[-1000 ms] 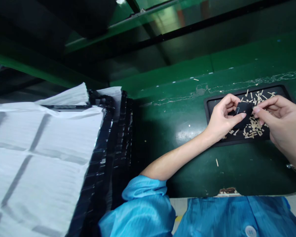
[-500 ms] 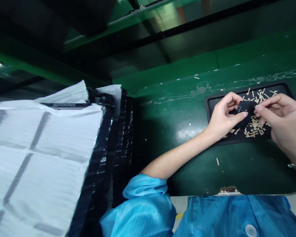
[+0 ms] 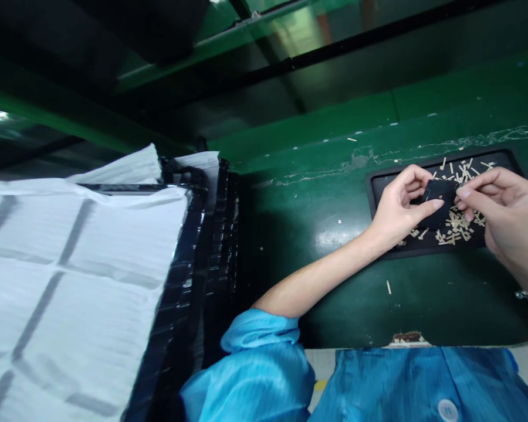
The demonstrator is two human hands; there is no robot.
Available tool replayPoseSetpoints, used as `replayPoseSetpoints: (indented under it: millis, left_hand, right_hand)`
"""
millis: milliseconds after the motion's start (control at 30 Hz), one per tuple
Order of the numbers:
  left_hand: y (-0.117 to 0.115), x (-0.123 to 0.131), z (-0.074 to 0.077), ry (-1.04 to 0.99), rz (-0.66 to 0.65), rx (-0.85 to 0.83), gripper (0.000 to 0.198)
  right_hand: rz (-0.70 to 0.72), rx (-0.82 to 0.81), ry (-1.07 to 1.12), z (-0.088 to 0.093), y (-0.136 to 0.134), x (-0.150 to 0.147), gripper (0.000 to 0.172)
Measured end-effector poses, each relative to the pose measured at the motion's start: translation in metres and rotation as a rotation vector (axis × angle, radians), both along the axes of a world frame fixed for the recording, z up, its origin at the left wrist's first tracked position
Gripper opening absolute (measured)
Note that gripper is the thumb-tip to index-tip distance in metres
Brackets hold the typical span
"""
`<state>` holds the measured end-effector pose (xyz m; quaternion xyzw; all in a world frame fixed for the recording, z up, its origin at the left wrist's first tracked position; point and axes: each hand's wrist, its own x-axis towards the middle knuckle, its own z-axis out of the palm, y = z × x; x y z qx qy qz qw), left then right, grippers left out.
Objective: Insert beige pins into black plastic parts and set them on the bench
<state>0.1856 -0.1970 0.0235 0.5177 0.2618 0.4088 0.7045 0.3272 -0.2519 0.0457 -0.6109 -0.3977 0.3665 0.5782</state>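
My left hand (image 3: 398, 208) pinches a small black flat part (image 3: 438, 193) between thumb and fingers, held over a shallow black tray (image 3: 378, 187) on the green bench. My right hand (image 3: 506, 217) comes in from the right, its thumb and forefinger pinched at the part's right edge. Several small tan strips (image 3: 455, 225) lie scattered in the tray beneath both hands. What the right fingertips grip on the part is too small to make out.
A tall stack of black trays (image 3: 211, 246) covered by white foam sheets (image 3: 79, 264) fills the left side. A few tan scraps (image 3: 387, 287) lie on the green bench (image 3: 312, 193). My blue sleeves and smock (image 3: 378, 387) are at the bottom edge.
The hands have stayed over the tray with the part between them; my right fingertips shifted slightly along the part's edge. The view drifted a little.
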Motion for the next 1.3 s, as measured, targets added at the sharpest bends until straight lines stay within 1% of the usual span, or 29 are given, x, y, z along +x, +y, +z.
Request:
replayPoseSetpoints:
  millis: [200, 300, 433, 633, 800, 867, 967, 1033, 1100, 1200, 1300]
  left_hand:
    - [0.000, 0.000, 0.001, -0.063, -0.025, -0.083, 0.045]
    - [0.000, 0.000, 0.001, -0.083, -0.023, -0.119, 0.044]
    - [0.000, 0.000, 0.002, -0.095, -0.017, -0.171, 0.045]
    - [0.001, 0.000, 0.002, -0.128, -0.035, -0.194, 0.045]
    - [0.002, 0.001, 0.001, -0.154, -0.101, -0.257, 0.045]
    - [0.003, 0.000, 0.001, -0.159, -0.142, -0.306, 0.047]
    - [0.005, 0.000, 0.002, -0.167, -0.214, -0.346, 0.050]
    - [0.005, 0.000, 0.002, -0.165, -0.244, -0.328, 0.050]
    - [0.005, 0.000, 0.001, -0.148, -0.236, -0.271, 0.048]
    - [0.003, 0.000, 0.001, -0.051, -0.172, -0.116, 0.044]
    - [-0.001, 0.000, 0.002, 0.093, -0.132, 0.046, 0.051]
  right_hand:
    - [0.036, -0.037, 0.100, 0.000, 0.002, 0.002, 0.009]
    - [0.081, -0.043, 0.107, 0.000, 0.003, 0.005, 0.009]
    - [0.104, -0.029, 0.131, 0.001, 0.005, 0.011, 0.008]
    - [0.188, -0.048, 0.211, 0.000, 0.007, 0.012, 0.014]
    - [0.201, -0.046, 0.223, -0.002, 0.006, 0.014, 0.019]
    - [0.224, -0.043, 0.244, -0.002, 0.006, 0.014, 0.020]
    - [0.219, -0.034, 0.275, -0.002, 0.006, 0.015, 0.021]
    - [0.214, -0.037, 0.280, -0.002, 0.005, 0.015, 0.021]
    - [0.218, -0.038, 0.274, -0.003, 0.004, 0.015, 0.020]
    - [0.191, -0.013, 0.252, -0.003, 0.002, 0.015, 0.019]
    - [0.152, 0.015, 0.206, -0.003, 0.000, 0.014, 0.016]
